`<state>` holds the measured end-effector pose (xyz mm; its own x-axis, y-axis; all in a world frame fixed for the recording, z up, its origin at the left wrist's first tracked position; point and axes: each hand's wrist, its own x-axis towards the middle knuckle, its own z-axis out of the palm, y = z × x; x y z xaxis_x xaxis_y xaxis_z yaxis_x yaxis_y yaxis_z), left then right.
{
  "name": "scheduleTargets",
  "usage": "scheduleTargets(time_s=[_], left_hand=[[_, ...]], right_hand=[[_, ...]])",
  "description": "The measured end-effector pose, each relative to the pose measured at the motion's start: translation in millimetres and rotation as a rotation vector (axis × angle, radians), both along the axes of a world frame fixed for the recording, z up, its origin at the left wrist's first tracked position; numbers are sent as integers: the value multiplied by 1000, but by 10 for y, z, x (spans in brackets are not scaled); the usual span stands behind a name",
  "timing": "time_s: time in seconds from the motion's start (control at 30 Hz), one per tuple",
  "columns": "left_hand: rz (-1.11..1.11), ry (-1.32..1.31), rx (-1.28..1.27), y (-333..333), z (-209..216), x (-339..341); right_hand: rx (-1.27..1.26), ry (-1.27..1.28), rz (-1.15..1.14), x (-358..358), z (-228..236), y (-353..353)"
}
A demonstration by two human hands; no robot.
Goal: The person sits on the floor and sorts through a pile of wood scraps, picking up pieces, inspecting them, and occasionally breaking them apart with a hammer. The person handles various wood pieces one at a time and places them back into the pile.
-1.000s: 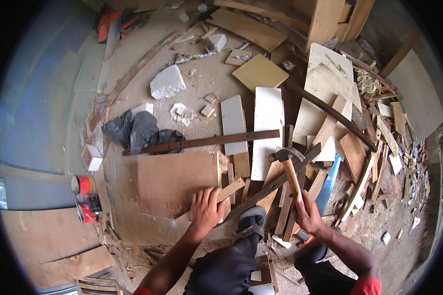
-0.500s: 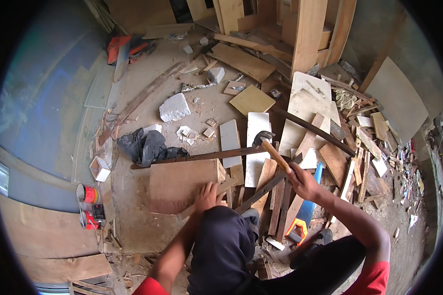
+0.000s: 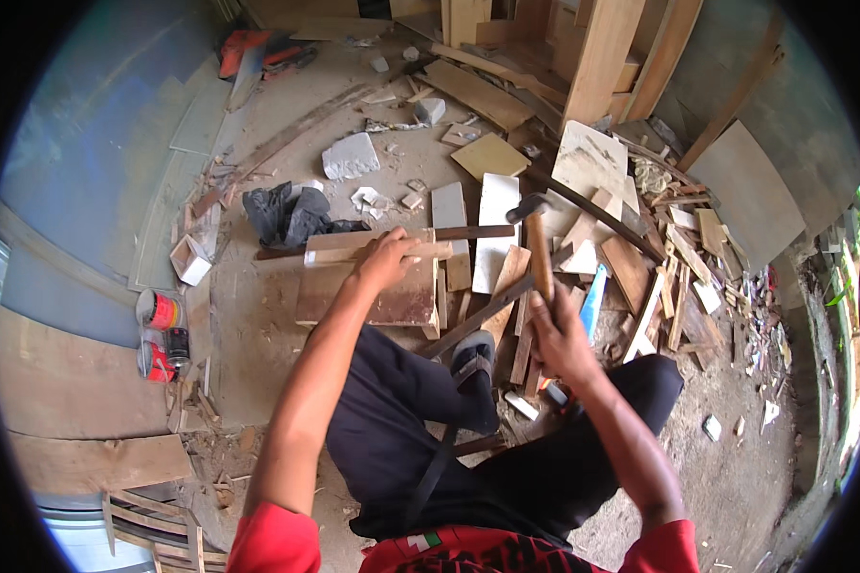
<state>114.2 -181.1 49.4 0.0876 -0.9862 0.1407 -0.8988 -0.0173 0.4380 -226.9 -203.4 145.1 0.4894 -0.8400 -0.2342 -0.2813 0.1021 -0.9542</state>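
Note:
My left hand [image 3: 386, 262] rests on a narrow wooden strip [image 3: 434, 250], its fingers over the strip. The strip lies across the top of a brown wooden box [image 3: 368, 294] in front of me, along its far part. My right hand [image 3: 560, 336] is wrapped around the lower handle of a hammer [image 3: 541, 250], held to the right of the box. The hammer stands nearly upright, with its dark metal head uppermost. Whether a nail sits in the strip, I cannot make out.
Loose boards and offcuts [image 3: 631, 271] lie heaped to the right, with a blue saw blade [image 3: 593, 304] among them. A black plastic bag [image 3: 285, 212] lies beyond the box. Red cans [image 3: 158, 310] stand at the left. A white block [image 3: 351, 157] sits farther off.
My left hand has moved from the box's near right edge to its top, and the strip now lies there. The hammer has swung more upright. My view has shifted.

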Motion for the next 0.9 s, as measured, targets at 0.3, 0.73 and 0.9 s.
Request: scheduleTargets(time_s=[0.3, 0.73, 0.9], left_hand=[[272, -179, -398, 529, -1181, -594], [292, -27, -430, 502, -1143, -569], [309, 14, -422, 491, -1265, -482]], right_hand=[[-81, 286, -34, 361, -815, 716], [-194, 272, -100, 836, -1376, 670], [31, 104, -80, 794, -623, 508]])
